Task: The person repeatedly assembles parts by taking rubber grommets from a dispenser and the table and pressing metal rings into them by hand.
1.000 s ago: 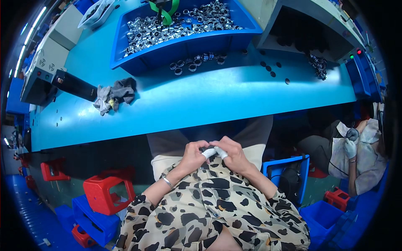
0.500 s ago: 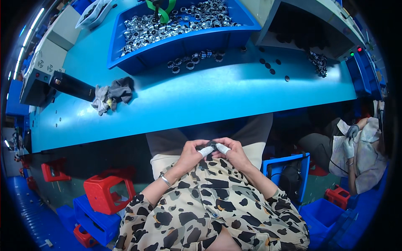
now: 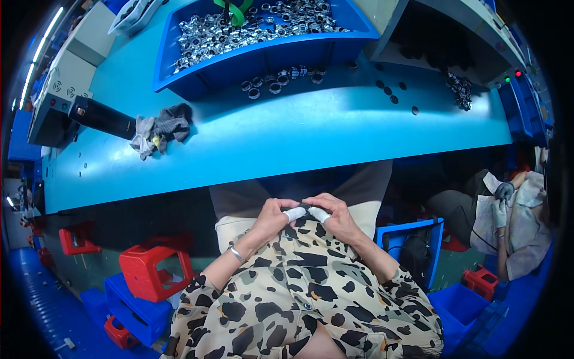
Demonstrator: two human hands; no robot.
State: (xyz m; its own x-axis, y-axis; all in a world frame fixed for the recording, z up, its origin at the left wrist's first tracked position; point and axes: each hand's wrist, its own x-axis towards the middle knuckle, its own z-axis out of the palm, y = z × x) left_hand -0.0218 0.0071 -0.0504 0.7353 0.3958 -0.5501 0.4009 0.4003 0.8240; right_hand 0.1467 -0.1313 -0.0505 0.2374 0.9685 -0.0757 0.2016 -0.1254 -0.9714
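Observation:
My left hand (image 3: 274, 218) and my right hand (image 3: 337, 216) meet over my lap, close below the table's near edge. Both are closed with the fingertips together on a small dark round piece (image 3: 305, 207). Most of that piece is covered by the fingers, so its exact kind does not show. White wraps cover both thumbs, which press at the near side of the piece. Beyond the hands, on the teal table (image 3: 251, 146), several shiny metal rings (image 3: 275, 88) lie before a large blue bin (image 3: 263, 51) filled with similar rings (image 3: 209, 45).
Several black discs (image 3: 391, 91) lie right of the bin, near an open-fronted machine (image 3: 388, 54) and a pile of metal parts (image 3: 461, 93). To the left are a black bottle (image 3: 101, 121) and crumpled gloves (image 3: 164, 128). Red stools (image 3: 143, 278) stand below; a co-worker's gloved hand (image 3: 501, 210) is at right.
The dark piece between my fingers has tipped and shows less of its face. Both hands stay nearly in place. The table view has shifted slightly.

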